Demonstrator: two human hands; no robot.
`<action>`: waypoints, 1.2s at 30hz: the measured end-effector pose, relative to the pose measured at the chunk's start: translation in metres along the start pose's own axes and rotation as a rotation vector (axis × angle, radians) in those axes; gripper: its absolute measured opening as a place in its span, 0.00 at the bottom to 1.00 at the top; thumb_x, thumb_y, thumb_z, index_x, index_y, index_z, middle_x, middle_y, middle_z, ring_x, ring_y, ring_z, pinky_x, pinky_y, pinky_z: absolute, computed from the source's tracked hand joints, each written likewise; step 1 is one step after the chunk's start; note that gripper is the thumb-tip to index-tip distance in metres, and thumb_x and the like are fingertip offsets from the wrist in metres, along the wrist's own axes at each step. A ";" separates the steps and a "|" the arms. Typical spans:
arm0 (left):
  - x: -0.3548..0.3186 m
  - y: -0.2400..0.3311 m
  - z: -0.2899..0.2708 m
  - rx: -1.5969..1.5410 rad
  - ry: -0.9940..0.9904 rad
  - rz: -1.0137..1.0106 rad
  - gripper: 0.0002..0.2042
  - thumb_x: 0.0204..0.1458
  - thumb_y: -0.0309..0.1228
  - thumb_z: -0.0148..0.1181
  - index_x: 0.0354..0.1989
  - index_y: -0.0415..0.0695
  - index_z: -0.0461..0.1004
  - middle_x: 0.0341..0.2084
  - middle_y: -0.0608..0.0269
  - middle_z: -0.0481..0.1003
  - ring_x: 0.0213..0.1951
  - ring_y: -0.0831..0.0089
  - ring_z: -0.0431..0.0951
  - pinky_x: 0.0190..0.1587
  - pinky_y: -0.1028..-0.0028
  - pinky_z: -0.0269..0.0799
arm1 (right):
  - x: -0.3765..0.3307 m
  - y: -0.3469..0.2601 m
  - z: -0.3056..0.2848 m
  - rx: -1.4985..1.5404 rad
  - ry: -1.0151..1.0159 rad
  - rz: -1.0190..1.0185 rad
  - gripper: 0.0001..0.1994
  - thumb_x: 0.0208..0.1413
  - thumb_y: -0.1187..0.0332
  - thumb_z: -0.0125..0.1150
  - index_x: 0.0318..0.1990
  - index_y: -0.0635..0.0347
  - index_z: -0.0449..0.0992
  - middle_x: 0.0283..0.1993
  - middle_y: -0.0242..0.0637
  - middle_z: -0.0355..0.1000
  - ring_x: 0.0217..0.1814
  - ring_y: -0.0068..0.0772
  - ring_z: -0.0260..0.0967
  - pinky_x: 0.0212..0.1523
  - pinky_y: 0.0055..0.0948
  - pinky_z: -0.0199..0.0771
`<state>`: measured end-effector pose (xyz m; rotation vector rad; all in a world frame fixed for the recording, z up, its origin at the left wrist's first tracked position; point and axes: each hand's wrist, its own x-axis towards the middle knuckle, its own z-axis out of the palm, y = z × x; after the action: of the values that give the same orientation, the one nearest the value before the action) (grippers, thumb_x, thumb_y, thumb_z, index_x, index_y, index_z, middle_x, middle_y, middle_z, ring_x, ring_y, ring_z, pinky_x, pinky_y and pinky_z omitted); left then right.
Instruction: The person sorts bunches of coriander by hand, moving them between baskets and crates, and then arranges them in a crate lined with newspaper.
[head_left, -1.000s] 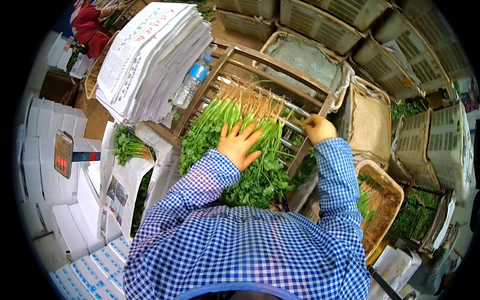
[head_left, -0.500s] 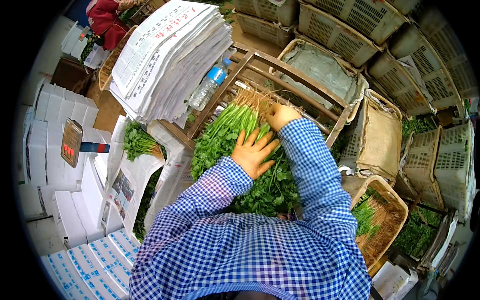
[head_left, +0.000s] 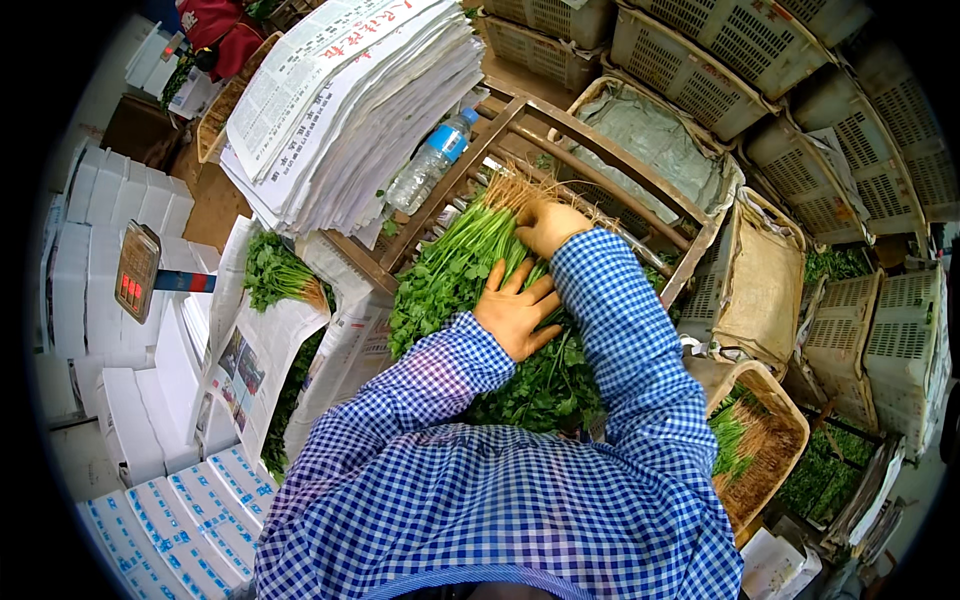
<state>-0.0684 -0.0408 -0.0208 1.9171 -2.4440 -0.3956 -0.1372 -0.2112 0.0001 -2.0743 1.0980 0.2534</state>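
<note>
A large heap of leafy green coriander [head_left: 442, 275] lies before me, its pale stems and brown roots pointing away from me. My left hand [head_left: 517, 311] rests on the leaves with its fingers spread. At the root end, my right hand [head_left: 552, 228] is closed round some of the stems; its fingertips are hidden among them. Both forearms are in blue checked sleeves. To the left, a small bunch of coriander [head_left: 275, 272] lies on a newspaper sheet [head_left: 282, 345].
Beyond the heap is a brown metal frame [head_left: 600, 140]. A tall newspaper stack [head_left: 350, 110] and a plastic water bottle [head_left: 425, 170] stand at its left. A scale display [head_left: 138, 270] and white boxes [head_left: 160, 520] are at left. Crates [head_left: 690, 60] and a basket [head_left: 785, 450] line the right.
My right hand has shifted slightly left along the root ends. My left hand stays on the leaves, its fingers a little less spread. The whole view has tilted slightly.
</note>
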 end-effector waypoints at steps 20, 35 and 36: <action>-0.004 -0.008 0.014 -0.205 0.251 0.120 0.26 0.57 0.46 0.59 0.64 0.52 0.68 0.63 0.55 0.67 0.68 0.39 0.59 0.69 0.35 0.44 | -0.018 -0.020 -0.003 -0.181 -0.062 0.198 0.27 0.59 0.48 0.60 0.63 0.48 0.74 0.56 0.44 0.77 0.59 0.46 0.74 0.59 0.39 0.73; -0.011 -0.030 0.000 -0.460 0.102 0.202 0.28 0.61 0.46 0.55 0.67 0.46 0.64 0.66 0.51 0.64 0.69 0.43 0.57 0.71 0.39 0.42 | -0.031 -0.003 0.018 0.154 0.137 0.294 0.21 0.58 0.52 0.66 0.53 0.56 0.77 0.47 0.46 0.79 0.49 0.41 0.77 0.51 0.38 0.77; -0.015 -0.034 -0.008 -0.578 0.127 0.212 0.27 0.61 0.44 0.55 0.66 0.45 0.65 0.65 0.50 0.66 0.69 0.45 0.59 0.71 0.40 0.45 | -0.036 0.004 0.021 0.235 0.172 0.324 0.20 0.58 0.53 0.66 0.51 0.56 0.77 0.45 0.45 0.80 0.47 0.39 0.78 0.49 0.37 0.78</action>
<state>-0.0306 -0.0353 -0.0180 1.3874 -2.1059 -0.8297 -0.1591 -0.1749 0.0012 -1.7306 1.4948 0.0970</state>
